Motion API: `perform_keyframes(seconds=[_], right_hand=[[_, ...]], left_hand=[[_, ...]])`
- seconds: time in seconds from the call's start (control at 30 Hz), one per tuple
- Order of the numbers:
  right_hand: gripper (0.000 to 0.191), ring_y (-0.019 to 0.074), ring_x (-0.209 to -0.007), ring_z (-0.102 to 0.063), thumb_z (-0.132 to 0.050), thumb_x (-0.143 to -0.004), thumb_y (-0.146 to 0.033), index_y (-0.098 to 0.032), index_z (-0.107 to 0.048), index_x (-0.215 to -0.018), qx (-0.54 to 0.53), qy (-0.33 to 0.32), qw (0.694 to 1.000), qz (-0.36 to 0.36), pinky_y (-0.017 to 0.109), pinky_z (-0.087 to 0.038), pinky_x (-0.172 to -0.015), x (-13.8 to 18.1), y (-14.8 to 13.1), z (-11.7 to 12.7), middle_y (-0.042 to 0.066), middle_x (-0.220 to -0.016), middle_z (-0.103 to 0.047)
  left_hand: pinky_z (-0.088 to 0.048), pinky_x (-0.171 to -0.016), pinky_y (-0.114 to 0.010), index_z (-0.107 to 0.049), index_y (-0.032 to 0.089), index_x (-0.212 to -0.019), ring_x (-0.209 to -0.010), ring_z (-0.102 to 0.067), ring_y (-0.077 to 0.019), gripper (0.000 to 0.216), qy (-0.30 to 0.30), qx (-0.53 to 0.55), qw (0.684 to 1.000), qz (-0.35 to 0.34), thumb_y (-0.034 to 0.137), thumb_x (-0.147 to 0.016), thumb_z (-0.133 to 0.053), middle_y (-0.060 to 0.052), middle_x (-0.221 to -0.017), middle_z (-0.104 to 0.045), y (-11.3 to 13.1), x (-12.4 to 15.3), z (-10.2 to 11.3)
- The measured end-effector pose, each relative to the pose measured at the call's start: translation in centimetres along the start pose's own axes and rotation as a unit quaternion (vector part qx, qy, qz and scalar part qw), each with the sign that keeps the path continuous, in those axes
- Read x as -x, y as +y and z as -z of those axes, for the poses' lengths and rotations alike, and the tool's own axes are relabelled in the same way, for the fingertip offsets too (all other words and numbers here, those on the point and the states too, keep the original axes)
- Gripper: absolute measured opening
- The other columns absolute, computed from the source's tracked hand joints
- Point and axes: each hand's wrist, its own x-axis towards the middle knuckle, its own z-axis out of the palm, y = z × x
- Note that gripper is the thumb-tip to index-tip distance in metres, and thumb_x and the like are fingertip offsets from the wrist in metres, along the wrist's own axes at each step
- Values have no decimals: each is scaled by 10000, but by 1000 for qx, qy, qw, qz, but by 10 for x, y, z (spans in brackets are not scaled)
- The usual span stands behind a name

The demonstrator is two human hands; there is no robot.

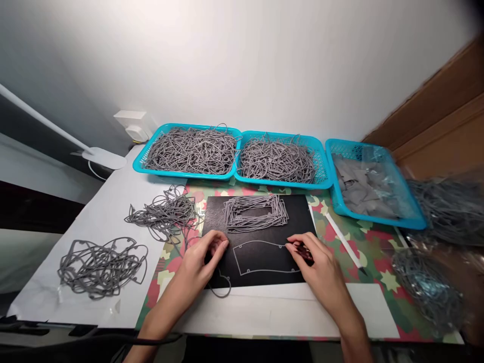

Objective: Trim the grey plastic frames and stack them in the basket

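Note:
A thin grey gasket [237, 259] with small holed tabs lies spread as a long frame on the black board [257, 280]. My right hand [315, 259] pinches its right end between thumb and forefinger; the curled fingers hide that end, and the dark reddish patch inside them is unclear. Off the frame's left side, my left hand [204, 257] is closed, thumb and forefinger together; whatever sits between them is hidden. Another gasket loop [223, 295] shows below the left hand, partly covered by it. Behind the spread gasket lies a neat stack of gaskets [257, 229].
Two tangled gasket piles [102, 267] lie left. Along the wall stand two blue baskets [181, 175] full of gaskets and a third basket [378, 219] holding grey pieces and clear plastic. A white pen-like tool [344, 242] and bagged gaskets [427, 287] are right. A lamp base [108, 159] stands left.

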Motion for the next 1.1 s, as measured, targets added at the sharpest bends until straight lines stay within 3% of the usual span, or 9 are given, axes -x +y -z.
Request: perform_keyframes(seconds=[0.23,0.6,0.87,1.0,1.1], right_hand=[[213,222,-889,-691,-653,-1131,-430,-275,-696,-992,-19,-9,1000,10,306,-516,-757,-3,2,-1,17,-968,-705],[202,225,-919,-660,-615,-1158,-399,-273,-665,-1009,-7,-30,999,19,327,-502,-782,-4,4,0,17,-995,-681],[146,200,-875,-640,-610,-1156,-275,-263,-627,-1011,-35,-11,999,37,312,-478,-747,-4,4,-2,14,-994,-675],[129,178,-846,-639,-602,-1151,-203,-273,-629,-1047,-83,16,995,50,297,-494,-726,-4,-8,5,9,-1023,-705],[133,181,-887,-673,-640,-1130,-162,-285,-659,-1083,-133,56,986,84,283,-504,-692,-1,-23,19,17,-1041,-737]], left_hand=[[-492,-701,-269,-680,217,-993,-741,-618,-165,182,-5,-3,1000,-22,375,-1084,-694,19,-849,-627,-4,-3,-7],[-461,-789,-305,-657,239,-1037,-855,-579,-193,111,6,-13,1000,-13,296,-1132,-654,1,-966,-643,-7,8,-18],[-449,-812,-341,-627,239,-1017,-890,-608,-219,192,-34,-42,998,21,361,-1158,-580,-15,-972,-653,11,6,-12],[-483,-785,-300,-624,256,-1091,-890,-628,-194,157,-60,19,997,36,366,-1177,-552,-12,-1050,-689,30,8,-5],[-511,-834,-270,-621,278,-1137,-923,-648,-176,77,-35,46,998,5,320,-1179,-571,-2,-1077,-705,49,12,10]])
